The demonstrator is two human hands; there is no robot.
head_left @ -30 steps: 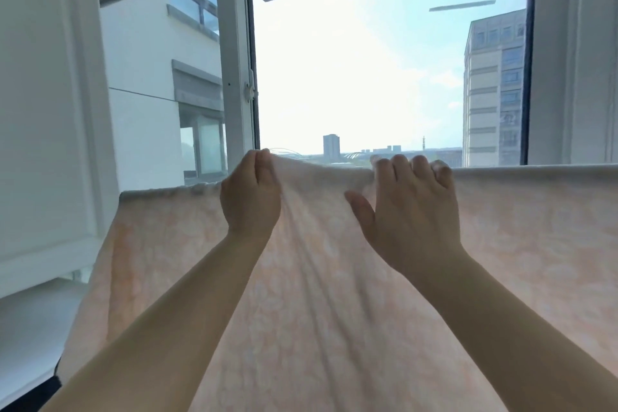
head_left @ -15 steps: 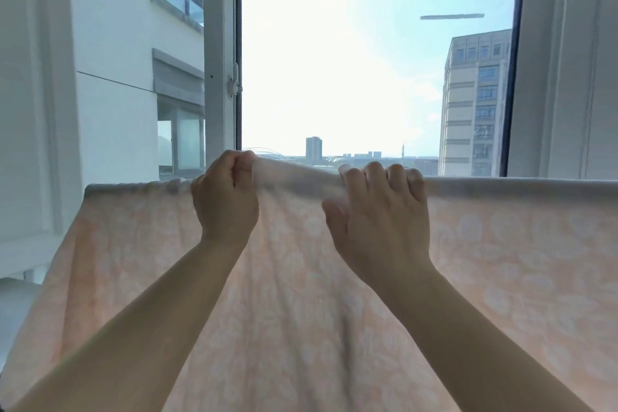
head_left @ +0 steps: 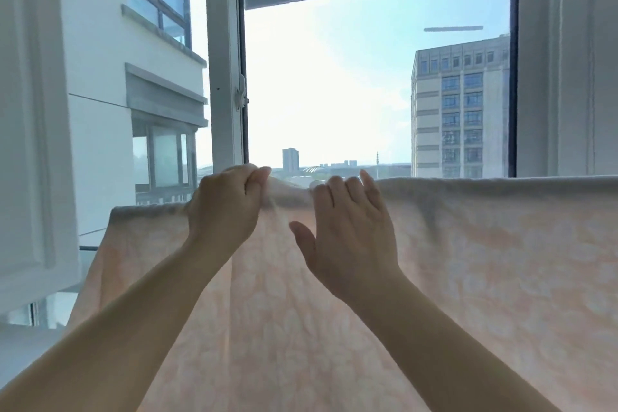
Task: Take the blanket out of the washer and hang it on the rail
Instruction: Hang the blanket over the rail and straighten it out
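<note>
Far to the left of the left hand (head_left: 223,207) stands a white window frame (head_left: 30,117), and between that frame and the hand the blanket's left corner (head_left: 115,211) drops away in a slanted edge with a strip of daylight beside it. The peach blanket (head_left: 468,278) hangs in front of the open window, its folded top edge running level from that corner across to the right border of the view; what it hangs over is hidden under the cloth. The left hand grips the top edge, fingers curled over a raised bunch of cloth that it pinches up above the line of the fold. Just right of it, across a short sagging dip in the edge, the right hand (head_left: 351,231) lies with fingers fairly straight, tips hooked lightly over the top and thumb spread out against the blanket's face. Above both hands the window opening is wide, sky and a distant tower block (head_left: 461,110) showing. To the right of the right hand the top edge runs smooth and flat, below a white wall (head_left: 568,60).
</note>
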